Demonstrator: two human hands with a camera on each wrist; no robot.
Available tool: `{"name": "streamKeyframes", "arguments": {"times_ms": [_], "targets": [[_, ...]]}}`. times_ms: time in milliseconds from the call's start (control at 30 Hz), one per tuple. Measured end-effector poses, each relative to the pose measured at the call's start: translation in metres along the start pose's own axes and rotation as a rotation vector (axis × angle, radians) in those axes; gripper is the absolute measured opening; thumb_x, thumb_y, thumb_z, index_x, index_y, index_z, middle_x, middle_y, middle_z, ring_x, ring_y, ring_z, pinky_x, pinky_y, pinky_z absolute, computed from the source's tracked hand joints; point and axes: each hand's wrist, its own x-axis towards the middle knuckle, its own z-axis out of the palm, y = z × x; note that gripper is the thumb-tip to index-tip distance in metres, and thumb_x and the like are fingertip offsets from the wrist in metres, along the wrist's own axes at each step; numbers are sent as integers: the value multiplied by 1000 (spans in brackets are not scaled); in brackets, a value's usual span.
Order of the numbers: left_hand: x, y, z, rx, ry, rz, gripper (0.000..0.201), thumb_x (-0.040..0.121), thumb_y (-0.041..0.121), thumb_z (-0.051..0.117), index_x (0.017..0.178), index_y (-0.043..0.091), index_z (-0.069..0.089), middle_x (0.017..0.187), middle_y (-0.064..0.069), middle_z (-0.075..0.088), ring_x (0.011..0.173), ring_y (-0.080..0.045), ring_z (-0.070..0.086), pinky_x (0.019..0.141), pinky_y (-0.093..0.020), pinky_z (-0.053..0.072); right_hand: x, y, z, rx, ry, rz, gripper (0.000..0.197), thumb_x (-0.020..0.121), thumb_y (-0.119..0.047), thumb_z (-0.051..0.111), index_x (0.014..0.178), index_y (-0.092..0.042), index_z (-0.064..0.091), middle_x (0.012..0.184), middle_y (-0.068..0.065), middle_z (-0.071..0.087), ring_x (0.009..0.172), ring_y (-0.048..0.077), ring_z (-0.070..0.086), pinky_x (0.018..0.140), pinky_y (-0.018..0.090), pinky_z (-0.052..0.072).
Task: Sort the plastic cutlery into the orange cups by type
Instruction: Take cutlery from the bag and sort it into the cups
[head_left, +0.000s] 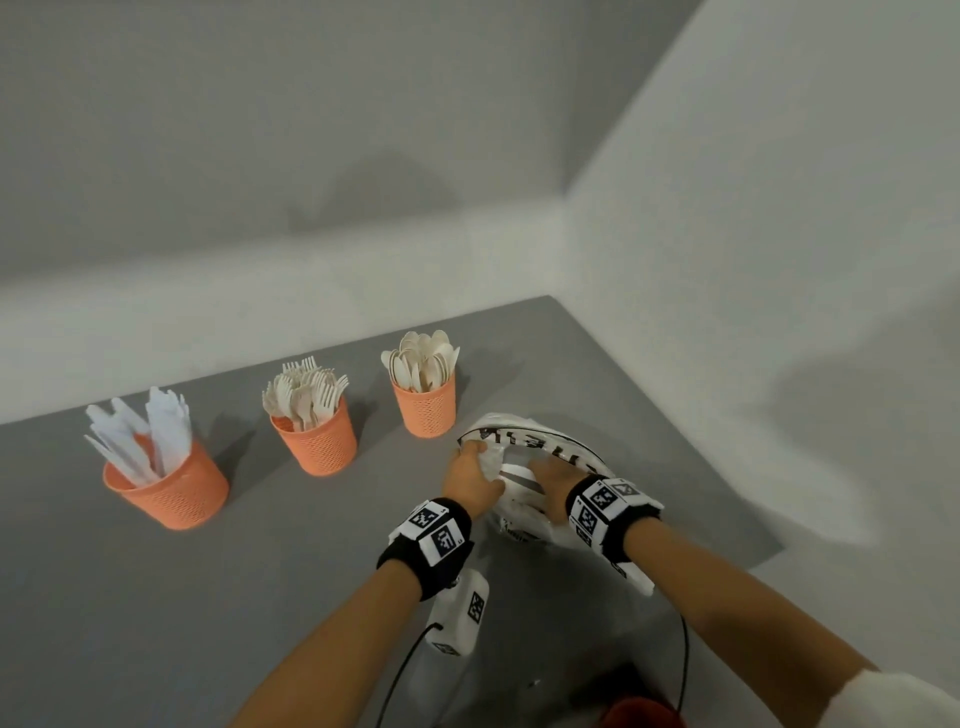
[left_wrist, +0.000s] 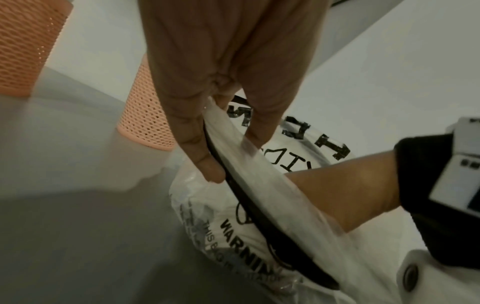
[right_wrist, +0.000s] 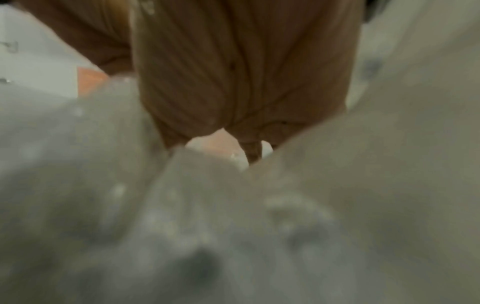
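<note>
Head view: three orange perforated plastic cups stand in a row on the grey desk (head_left: 130, 597). The left orange cup (head_left: 171, 488) holds white plastic knives (head_left: 137, 439), the middle orange cup (head_left: 318, 437) holds cream plastic forks (head_left: 306, 392), and the right orange cup (head_left: 426, 408) holds cream plastic spoons (head_left: 422, 361), all standing handle-down. Just right of the spoon cup lies a crumpled translucent white plastic bag with black printed lettering (head_left: 524, 431), resting on the desk near the corner of the walls.

The left hand (head_left: 470, 480) grips the bag's left edge; in the left wrist view its fingers (left_wrist: 200, 152) and thumb pinch the bag's rim (left_wrist: 259, 185), holding the mouth apart. The right hand (head_left: 553, 486) is reached into the bag's opening, with the plastic draped over its wrist. In the right wrist view the right hand (right_wrist: 241, 82) is surrounded by blurred plastic, its fingers curled inward, with small pale pieces showing at the fingertips; what they are, and whether the fingers grip anything, cannot be told.

Both wrists wear black bands with white marker blocks (head_left: 434, 532).
</note>
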Motion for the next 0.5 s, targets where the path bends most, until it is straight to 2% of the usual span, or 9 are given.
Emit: {"name": "streamKeyframes", "arguments": {"times_ms": [100, 167, 233, 300, 400, 467, 500], "targets": [[0, 4, -2, -6, -22, -9, 64, 78, 2, 61, 135, 4, 34, 134, -19, 41, 122, -33, 46, 103, -39, 41, 2, -1, 5, -18, 65, 7, 37, 83, -31, 62, 113, -14, 52, 121, 9, 57, 109, 28, 55, 95, 37, 45], [0, 7, -4, 4, -35, -5, 64, 78, 2, 61, 136, 3, 34, 135, -19, 42, 124, -33, 45, 103, -36, 40, 6, -1, 6, 17, 76, 41, 33, 86, -23, 58, 116, -9, 54, 120, 15, 58, 108, 32, 57, 92, 40, 48], [0, 9, -7, 21, -50, -4, 63, 79, 1, 60, 137, 3, 34, 135, -19, 42, 124, -32, 45, 102, -33, 41, 6, -5, 6, 68, 72, 78, 32, 91, -17, 51, 119, -3, 53, 123, 19, 56, 114, 34, 54, 98, 40, 44], [-1, 10, -10, 47, -63, -8, 62, 80, 2, 59, 137, 2, 34, 134, -19, 43, 124, -31, 46, 100, -31, 40, 9, -5, 10, 120, 102, 82, 31, 95, -18, 43, 120, -3, 55, 125, 16, 57, 118, 31, 52, 104, 38, 39], [-5, 9, -13, 58, -58, -19, 60, 81, 3, 58, 136, 2, 34, 134, -19, 44, 122, -31, 47, 98, -30, 40, 10, -4, 9, 150, 130, 69, 30, 95, -23, 43, 114, -7, 59, 118, 9, 61, 110, 26, 56, 97, 32, 42], [-5, 9, -13, 55, -16, -16, 59, 80, 3, 58, 135, 2, 35, 133, -19, 44, 122, -32, 47, 100, -32, 40, 6, -4, 4, 235, 106, 22, 33, 94, -29, 46, 122, -14, 54, 117, 3, 58, 111, 22, 54, 97, 30, 39], [-5, 9, -13, 56, 9, -9, 57, 81, 3, 58, 133, 1, 36, 134, -19, 44, 122, -32, 47, 100, -33, 39, 5, -3, 0, 276, 80, -7, 41, 93, -28, 48, 132, -16, 47, 126, 6, 55, 119, 23, 51, 102, 31, 38]]}}
